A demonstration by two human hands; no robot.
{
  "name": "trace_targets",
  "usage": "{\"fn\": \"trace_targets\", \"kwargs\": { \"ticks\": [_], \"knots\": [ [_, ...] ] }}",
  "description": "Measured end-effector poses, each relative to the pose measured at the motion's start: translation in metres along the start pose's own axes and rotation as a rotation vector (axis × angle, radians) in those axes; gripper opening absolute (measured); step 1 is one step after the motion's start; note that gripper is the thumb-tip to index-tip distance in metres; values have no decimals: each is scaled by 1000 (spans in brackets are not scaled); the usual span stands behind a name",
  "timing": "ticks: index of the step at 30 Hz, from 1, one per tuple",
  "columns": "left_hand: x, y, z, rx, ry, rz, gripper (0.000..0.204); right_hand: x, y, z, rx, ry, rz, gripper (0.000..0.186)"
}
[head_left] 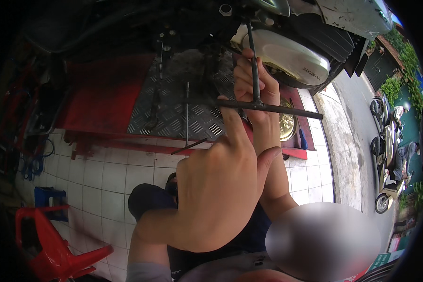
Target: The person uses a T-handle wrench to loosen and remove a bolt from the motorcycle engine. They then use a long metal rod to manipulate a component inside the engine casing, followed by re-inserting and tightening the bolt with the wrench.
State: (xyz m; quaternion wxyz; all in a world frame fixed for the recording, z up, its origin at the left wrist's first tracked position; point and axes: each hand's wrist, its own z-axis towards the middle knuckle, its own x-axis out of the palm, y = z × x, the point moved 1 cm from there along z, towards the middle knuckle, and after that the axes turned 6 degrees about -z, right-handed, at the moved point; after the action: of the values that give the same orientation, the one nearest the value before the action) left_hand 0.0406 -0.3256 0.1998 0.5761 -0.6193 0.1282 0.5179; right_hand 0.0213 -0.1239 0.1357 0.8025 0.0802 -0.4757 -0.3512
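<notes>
A dark T-handle wrench (255, 70) reaches up to the underside of the motorbike, close to its silver engine-side cover (293, 55). Around its shaft, my right hand (254, 87) has its fingers loosely closed. My left hand (218, 192) is nearer, with its index finger stretched up to touch the left part of the wrench's crossbar and its thumb held apart. The other fingers of that hand bend out of sight. What the wrench's tip meets is too dark to make out.
A second T-handle wrench (187, 113) lies on the chequered metal plate (141, 110) of a red lift (103, 94). A blue-handled screwdriver (303, 139) and a golden round dish (287, 126) are at right. At lower left stands a red plastic chair (51, 249) beside a blue stool (51, 202).
</notes>
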Motion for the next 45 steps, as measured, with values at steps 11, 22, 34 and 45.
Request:
{"fn": "trace_targets", "kwargs": {
  "ticks": [11,22,34,45],
  "knots": [
    [25,15,19,278,35,-119,57,-9,9,2,-9,35,79,19],
    [15,9,13,305,102,-33,65,-10,14,3,-42,30,202,20],
    [14,17,11,324,-48,-120,60,-13,12,5,-43,-46,90,22],
    [35,18,54,574,-768,-314,38,-17,4,-6,-10,-113,12,23]
  ]
}}
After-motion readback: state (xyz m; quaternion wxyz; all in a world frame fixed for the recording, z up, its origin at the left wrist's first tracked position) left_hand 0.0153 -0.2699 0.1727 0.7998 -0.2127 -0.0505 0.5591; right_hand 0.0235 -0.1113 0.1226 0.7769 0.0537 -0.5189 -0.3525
